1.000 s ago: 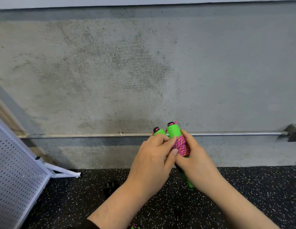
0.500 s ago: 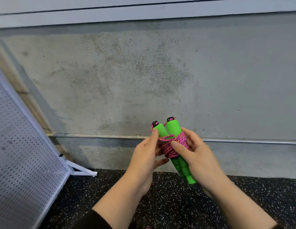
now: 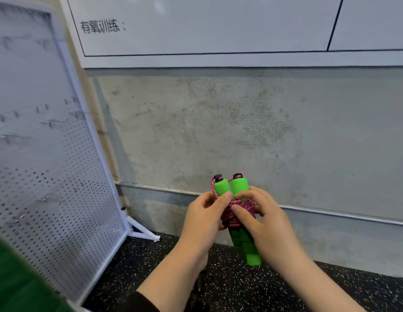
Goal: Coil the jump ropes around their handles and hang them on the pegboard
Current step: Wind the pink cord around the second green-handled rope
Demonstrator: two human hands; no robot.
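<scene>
Both hands grip one bundle: the left hand (image 3: 202, 218) pinches the pink rope (image 3: 235, 213) with thumb curled onto the coil, and the right hand (image 3: 267, 221) wraps the two green handles (image 3: 240, 188), fingers pressed over the same coil. The handles stand side by side, black caps up, their lower ends below the right palm. Left of the grip, well apart, leans the white pegboard (image 3: 61, 176). Behind runs a metal rail (image 3: 331, 213) along the concrete wall (image 3: 218, 131); below lies speckled black floor (image 3: 229, 284).

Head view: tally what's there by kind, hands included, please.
Green handles: 2
Pink rope coil: 1
Hands, left hand and right hand: 2
White pegboard: 1
Total: 6
</scene>
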